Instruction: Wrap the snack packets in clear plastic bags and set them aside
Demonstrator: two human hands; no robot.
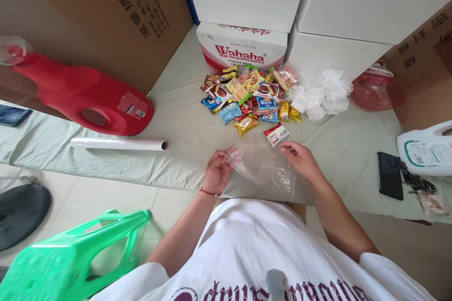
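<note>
A clear plastic bag [259, 162] lies loosely over the near part of the cloth-covered table. My left hand [217, 171] is closed on the bag's left end, pinching it between thumb and fingers. At the bag's right side is my right hand [302, 160], its fingers loosely bent and a little apart; I see nothing between them. Just beyond those fingertips lies a red and white snack packet [277, 134]. Farther back, a pile of small wrapped snacks [243, 96] in many colours sits before a Wahaha carton [243, 49].
White crumpled plastic bags [323, 94] lie right of the pile, by a reddish clear container [376, 87]. A red jug [92, 99] and a plastic-film roll [120, 144] are at left. A phone [390, 175] and white bottle [429, 148] are at right. A green stool [67, 256] stands below.
</note>
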